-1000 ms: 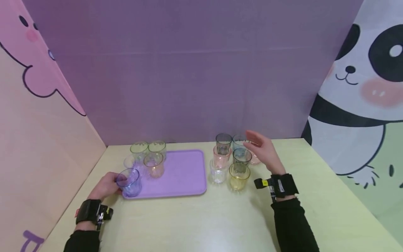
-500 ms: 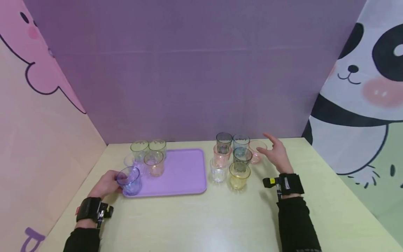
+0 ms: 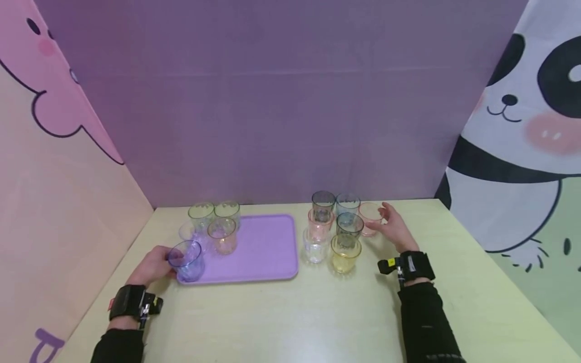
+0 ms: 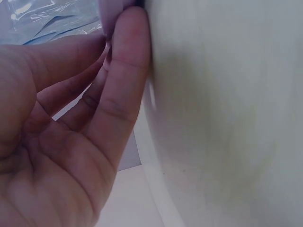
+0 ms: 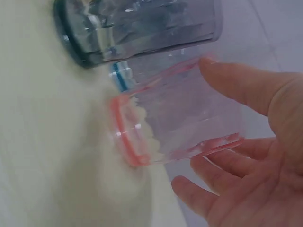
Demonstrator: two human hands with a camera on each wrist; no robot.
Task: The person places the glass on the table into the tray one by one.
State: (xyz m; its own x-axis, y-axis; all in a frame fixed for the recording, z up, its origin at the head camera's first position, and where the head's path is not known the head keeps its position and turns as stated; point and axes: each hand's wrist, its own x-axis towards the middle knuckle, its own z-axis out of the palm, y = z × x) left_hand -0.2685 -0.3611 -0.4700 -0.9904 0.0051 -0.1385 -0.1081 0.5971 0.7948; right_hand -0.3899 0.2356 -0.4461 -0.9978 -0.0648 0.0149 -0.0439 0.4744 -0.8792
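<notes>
In the head view my left hand (image 3: 153, 264) is at the near left corner of the purple tray (image 3: 268, 249). The left wrist view shows its thumb and fingers pinching the tray rim (image 4: 111, 16), beside a blue glass (image 4: 52, 21). On the right, my right hand (image 3: 396, 228) holds a pink-tinted glass (image 3: 369, 214) at the back of a group of glasses. In the right wrist view the thumb touches one side of the pink glass and curled fingers (image 5: 215, 172) lie along the other. Its base is close to the table; contact is unclear.
Several glasses, including an amber one (image 3: 222, 237) and green-rimmed ones (image 3: 201, 216), stand on the tray's left part. Right of the tray are a yellow glass (image 3: 345, 257), a clear glass (image 3: 315, 248), a dark glass (image 3: 349, 225) and others. A purple wall (image 3: 290, 126) rises behind.
My right hand has moved right from above the glasses, then come in around the pink glass with its fingers closing. The left hand and the tray have stayed put.
</notes>
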